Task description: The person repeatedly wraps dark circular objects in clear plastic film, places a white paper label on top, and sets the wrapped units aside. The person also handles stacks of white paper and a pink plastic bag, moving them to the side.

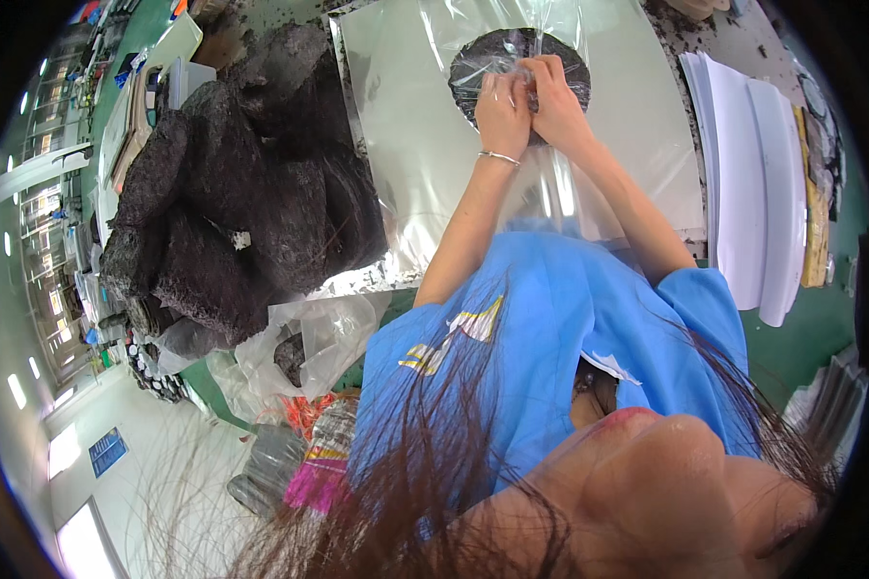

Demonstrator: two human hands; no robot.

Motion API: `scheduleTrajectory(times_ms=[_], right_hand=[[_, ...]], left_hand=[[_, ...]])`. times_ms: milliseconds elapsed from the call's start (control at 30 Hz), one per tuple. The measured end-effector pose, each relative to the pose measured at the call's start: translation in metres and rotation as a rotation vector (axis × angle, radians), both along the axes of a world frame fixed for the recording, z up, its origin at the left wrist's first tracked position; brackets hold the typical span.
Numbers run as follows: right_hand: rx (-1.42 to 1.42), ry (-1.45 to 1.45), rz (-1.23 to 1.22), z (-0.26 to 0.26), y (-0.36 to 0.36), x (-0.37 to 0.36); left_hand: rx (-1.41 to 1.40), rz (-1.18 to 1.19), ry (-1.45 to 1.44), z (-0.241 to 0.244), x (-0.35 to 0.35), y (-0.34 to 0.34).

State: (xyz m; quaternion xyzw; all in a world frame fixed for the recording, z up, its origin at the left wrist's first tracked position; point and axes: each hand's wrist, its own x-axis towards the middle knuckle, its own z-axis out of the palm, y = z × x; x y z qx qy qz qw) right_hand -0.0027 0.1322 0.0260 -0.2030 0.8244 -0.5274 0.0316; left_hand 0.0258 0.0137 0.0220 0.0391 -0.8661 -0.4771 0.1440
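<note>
Clear plastic film (434,51) lies in a long strip across a pale, shiny sheet (405,130) on the worktop. Within the film is a flat, round, black disc (568,69) with a rough edge, partly covered by my hands. My left hand (503,108), with a thin bracelet at its wrist, rests over the disc, fingers bent into the film. Close against it, my right hand (559,101) has its fingertips pinched together on the same film near the disc's middle. The exact grip of the fingertips is partly hidden by glare.
Large black fibrous clumps (261,181) are heaped to the left of the sheet. White paper sheets (742,188) are stacked at right, beside a yellow strip (815,203). Crumpled clear plastic bags (318,340) hang at the worktop's near left edge. Dark crumbs dot the far worktop.
</note>
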Motion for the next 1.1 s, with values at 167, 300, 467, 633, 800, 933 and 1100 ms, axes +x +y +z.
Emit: scheduleTrajectory(times_ms=[167, 300, 467, 633, 800, 933, 1100], right_hand=[[0.391, 0.540, -0.133, -0.007, 0.002, -0.029], [0.149, 0.206, -0.072, 0.000, 0.006, -0.029], [0.297, 0.417, 0.017, -0.006, 0.011, -0.049], [0.010, 0.234, -0.081, -0.015, 0.008, -0.034], [0.189, 0.324, 0.100, -0.015, 0.013, -0.044], [0.025, 0.307, -0.120, -0.010, 0.005, -0.033], [0.198, 0.571, -0.026, -0.013, 0.007, -0.039]], left_hand=[[-0.541, 0.071, 0.464, 0.000, -0.030, -0.016], [0.058, -0.046, 0.064, -0.002, -0.022, -0.009], [-0.201, -0.055, 0.272, -0.022, -0.027, -0.028], [-0.113, -0.242, 0.189, -0.019, -0.034, -0.035], [0.011, 0.090, 0.398, -0.005, -0.033, -0.018], [-0.049, -0.082, 0.280, -0.006, -0.032, -0.020], [-0.094, -0.136, 0.199, -0.014, -0.023, -0.026]])
